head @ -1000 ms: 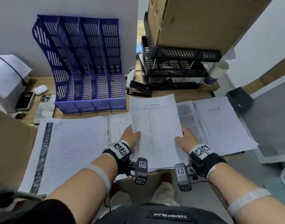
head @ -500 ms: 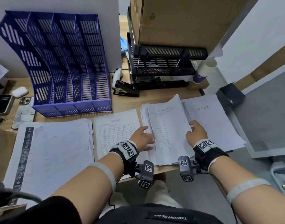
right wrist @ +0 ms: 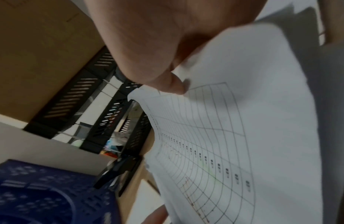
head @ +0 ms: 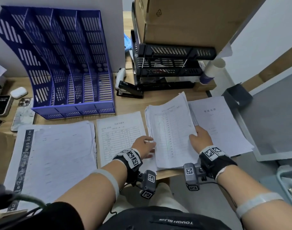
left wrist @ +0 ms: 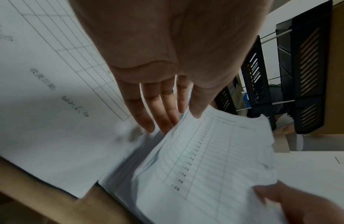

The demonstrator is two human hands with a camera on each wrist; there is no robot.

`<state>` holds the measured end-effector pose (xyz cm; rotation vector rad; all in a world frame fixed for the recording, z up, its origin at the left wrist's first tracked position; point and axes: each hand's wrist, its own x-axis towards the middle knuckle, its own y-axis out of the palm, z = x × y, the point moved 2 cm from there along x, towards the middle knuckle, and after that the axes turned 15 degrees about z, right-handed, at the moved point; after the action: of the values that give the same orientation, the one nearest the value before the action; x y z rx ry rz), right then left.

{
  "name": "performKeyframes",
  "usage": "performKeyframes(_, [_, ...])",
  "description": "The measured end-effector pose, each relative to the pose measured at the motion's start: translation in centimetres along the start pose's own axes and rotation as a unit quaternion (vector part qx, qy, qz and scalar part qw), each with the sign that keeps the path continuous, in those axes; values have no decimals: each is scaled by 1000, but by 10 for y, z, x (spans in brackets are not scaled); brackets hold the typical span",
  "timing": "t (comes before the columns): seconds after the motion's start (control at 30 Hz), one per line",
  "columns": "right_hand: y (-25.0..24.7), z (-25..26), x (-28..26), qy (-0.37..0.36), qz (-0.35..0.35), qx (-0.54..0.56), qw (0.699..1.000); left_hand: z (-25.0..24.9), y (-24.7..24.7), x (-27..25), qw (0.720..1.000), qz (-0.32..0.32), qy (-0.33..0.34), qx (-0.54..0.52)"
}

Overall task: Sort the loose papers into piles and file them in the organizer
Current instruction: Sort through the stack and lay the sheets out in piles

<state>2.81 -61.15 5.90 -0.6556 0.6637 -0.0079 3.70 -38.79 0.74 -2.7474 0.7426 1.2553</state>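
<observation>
Holding the right edge of a stack of gridded sheets (head: 171, 130), the right hand (head: 199, 139) has its thumb on top and fingers curled beneath, as the right wrist view confirms, while the left hand (head: 142, 146) lies with fingers straight and spread at the stack's left edge, touching it without a pinch. The stack sits just right of the blue organizer (head: 59, 63), forward of its base, and is raised and bowed on the gripped side. Risk, as judged: the sheets are thin, limp and unbound, their top corners already fanned and uneven, so a one-sided grip could let lower sheets slide out or spill over the desk's near edge, which the stack overhangs. A second risk is mixing: a single form (head: 120, 135) lies flat directly in front of the organizer, a titled pile (head: 215, 123) lies touching the stack on its far side from the organizer, and a thick pile (head: 55, 156) lies in front of the organizer's left end. The organizer is rigid slotted plastic with curved upright dividers; all of its compartments seen here appear unfilled, so filing has not yet begun. Limp sheets may buckle against those dividers unless squared first.
</observation>
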Motion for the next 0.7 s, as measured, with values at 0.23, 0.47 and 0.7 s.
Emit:
performKeyframes(0.23, [37,43,-6,-76,56,128,987,11,-49,-23,986,-107,37,124])
performKeyframes(0.47, [110,39,2,-37,152,28,987,54,-111,-64,975,-185,6,127])
performKeyframes(0.7, [150,46,13,-18,90,-78,993,84,-149,-79,960,-217,-59,168])
